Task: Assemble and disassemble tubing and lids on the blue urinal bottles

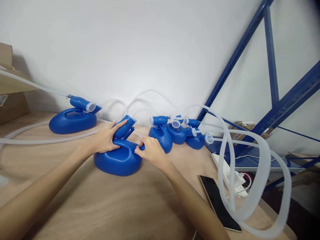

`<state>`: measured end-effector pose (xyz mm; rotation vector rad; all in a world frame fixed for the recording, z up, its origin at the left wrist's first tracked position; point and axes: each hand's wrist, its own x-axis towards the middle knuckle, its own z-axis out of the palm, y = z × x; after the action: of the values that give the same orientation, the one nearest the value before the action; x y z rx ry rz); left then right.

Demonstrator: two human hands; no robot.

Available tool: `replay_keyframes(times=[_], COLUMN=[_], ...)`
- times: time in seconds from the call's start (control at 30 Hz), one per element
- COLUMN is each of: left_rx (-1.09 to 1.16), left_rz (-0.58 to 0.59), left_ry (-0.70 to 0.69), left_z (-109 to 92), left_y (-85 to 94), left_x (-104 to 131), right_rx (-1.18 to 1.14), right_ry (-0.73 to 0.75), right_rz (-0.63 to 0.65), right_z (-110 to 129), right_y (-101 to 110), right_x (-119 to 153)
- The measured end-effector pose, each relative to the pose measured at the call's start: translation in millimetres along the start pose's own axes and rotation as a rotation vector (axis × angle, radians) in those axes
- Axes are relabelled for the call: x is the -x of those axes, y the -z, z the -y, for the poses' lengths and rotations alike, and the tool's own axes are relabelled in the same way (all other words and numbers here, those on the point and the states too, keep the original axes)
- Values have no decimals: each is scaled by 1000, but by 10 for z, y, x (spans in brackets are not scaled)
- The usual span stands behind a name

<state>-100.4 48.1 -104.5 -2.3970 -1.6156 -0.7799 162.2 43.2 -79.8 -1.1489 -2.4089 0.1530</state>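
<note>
Ribbed hose [264,160] is looped by the bench's [105,210] right edge; funnel [123,131] is clasped by left hand [106,139], rounded jug's [117,165] end pinched by right hand [150,150].

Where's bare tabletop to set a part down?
The biggest free patch of tabletop is in front of the held blue jug, between left forearm and right forearm. Another lies left of the left forearm, nearer than the white tubes, with a translucent piece at its edge. Crowded: the right, with phone, power strip, coiled hose; behind, clustered jugs.
</note>
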Motion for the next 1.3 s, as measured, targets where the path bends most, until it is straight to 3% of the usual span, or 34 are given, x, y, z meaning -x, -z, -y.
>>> replay_keyframes(times=[0.4, 0.77, 1.3], left_rx=[0, 29, 24], left_rz=[-4, 8, 7], left_ry=[41, 42, 33], left_z=[-16, -27, -11], left_y=[-5, 4, -11], left_x=[4, 4, -1], right_rx=[195, 204, 82], right_ry=[62, 120, -28], right_rz=[34, 76, 44], right_z=[-8, 4, 63], right_y=[-34, 31, 40], right_x=[45, 43, 44])
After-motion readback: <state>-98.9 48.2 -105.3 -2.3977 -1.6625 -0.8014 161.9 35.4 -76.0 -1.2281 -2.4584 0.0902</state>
